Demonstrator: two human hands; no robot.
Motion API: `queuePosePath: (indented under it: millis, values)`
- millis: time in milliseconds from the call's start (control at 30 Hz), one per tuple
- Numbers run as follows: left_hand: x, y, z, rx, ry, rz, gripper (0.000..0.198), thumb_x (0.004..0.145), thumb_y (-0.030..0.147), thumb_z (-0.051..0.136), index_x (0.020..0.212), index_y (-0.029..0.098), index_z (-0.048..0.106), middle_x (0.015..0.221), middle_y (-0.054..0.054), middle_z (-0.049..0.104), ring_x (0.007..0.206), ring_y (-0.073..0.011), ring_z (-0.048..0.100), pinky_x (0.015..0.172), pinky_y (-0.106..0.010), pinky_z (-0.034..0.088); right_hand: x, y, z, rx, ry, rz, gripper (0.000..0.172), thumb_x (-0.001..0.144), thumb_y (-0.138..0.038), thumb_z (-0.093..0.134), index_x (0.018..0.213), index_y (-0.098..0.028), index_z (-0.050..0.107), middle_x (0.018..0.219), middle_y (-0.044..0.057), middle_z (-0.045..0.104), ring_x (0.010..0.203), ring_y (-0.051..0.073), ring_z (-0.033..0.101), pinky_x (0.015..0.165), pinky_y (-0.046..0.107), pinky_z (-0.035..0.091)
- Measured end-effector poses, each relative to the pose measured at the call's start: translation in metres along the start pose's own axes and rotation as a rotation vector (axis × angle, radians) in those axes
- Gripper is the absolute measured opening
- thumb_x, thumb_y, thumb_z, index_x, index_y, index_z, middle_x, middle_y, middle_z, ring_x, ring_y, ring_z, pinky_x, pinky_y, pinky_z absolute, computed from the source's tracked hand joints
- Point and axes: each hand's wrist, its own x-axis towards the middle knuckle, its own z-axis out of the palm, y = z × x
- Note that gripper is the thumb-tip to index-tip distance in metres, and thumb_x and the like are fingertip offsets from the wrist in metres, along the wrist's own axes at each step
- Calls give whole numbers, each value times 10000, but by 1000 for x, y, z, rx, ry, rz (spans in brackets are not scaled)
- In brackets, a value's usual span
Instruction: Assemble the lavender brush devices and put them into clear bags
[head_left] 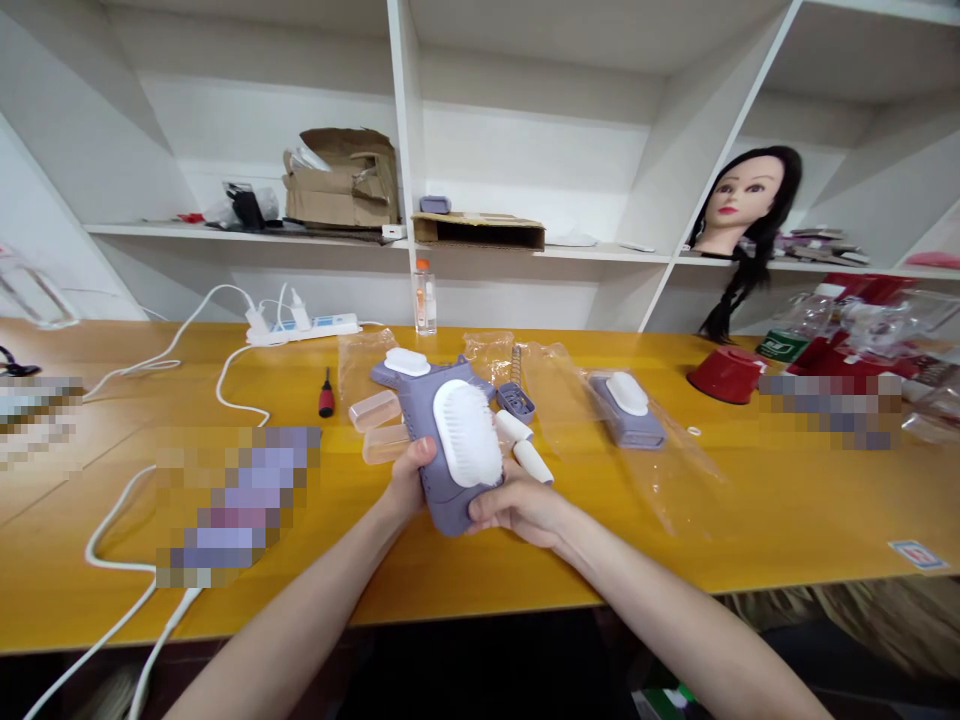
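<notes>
Both my hands hold up a purple-grey scrub brush (444, 505) with a white bristle pad turned toward me. My left hand (409, 474) grips its left side, thumb on the front. My right hand (521, 503) is closed on its lower right corner. Behind it lies another purple part with a white brush pad (406, 361), partly hidden. Close by are two clear plastic cases (375, 411), two white rollers (533, 462), a small purple tray-like part (516, 402) and a metal spring (516, 365). To the right, a similar purple brush (636, 422) rests on plastic film.
A red-handled screwdriver (326, 398) lies left. White cables run from a power strip (322, 328). At the back stands an orange-capped bottle (424, 300). On the right are a red bowl (726, 376) and a green-labelled bottle (787, 345). Shelves hold a mannequin head (739, 200) and cardboard boxes (345, 185).
</notes>
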Motion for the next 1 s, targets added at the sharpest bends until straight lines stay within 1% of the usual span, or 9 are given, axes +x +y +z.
queuePosePath:
  millis: [100,200,300,367,500,600,700,800,1000]
  values:
    - [5,3,5,12,120,35,582,512,500,663,967,138,639,849,-114,711,843,-330,650,719,-428,523,0,0,5,48,14,-78,277,513,-152,728,780,-130,659,696,12,667,592,128,613,569,241,443]
    - [9,9,14,-18,234,93,497,584,423,671,986,136,628,852,-90,712,848,-291,658,750,-394,523,2,-1,8,30,117,-133,252,509,-144,731,748,-131,653,638,-2,669,537,117,608,540,222,409]
    - [11,13,19,-106,151,-26,480,706,517,545,977,133,641,895,-116,706,850,-289,661,739,-405,530,3,0,8,-15,169,-106,259,511,-174,746,741,-124,637,614,2,671,540,141,636,515,213,384]
    - [10,15,21,-132,150,-96,516,748,555,467,949,117,650,881,-135,705,819,-292,667,723,-415,535,3,1,7,-67,152,-52,288,549,-240,744,780,-110,631,644,34,686,547,169,660,484,208,365]
    - [7,13,20,-112,217,-70,545,734,570,481,935,90,644,850,-146,704,794,-292,670,722,-414,536,2,0,3,-145,93,60,324,596,-307,725,821,-100,617,659,61,698,455,157,643,409,183,317]
    - [5,11,19,-89,188,-7,563,696,583,531,940,90,647,872,-140,703,836,-290,664,762,-400,527,1,-1,2,-125,84,93,306,586,-276,730,827,-120,623,685,49,705,535,169,672,450,182,382]
    - [4,8,19,-100,113,51,583,685,605,535,963,106,651,926,-135,700,885,-297,652,795,-404,517,1,0,2,-88,133,34,303,536,-211,754,801,-124,635,699,40,705,592,169,674,531,221,458]
    - [4,7,19,-107,63,80,596,722,625,473,1005,129,642,918,-135,700,919,-320,640,769,-436,522,0,1,5,-32,153,-51,324,519,-149,751,822,-129,638,705,27,700,606,163,668,565,236,474]
    - [5,9,19,-93,94,146,554,761,591,446,1035,150,641,943,-117,699,935,-315,636,763,-419,528,-3,-3,10,-2,91,-124,407,556,-175,750,936,-140,609,754,25,693,630,181,680,595,254,483]
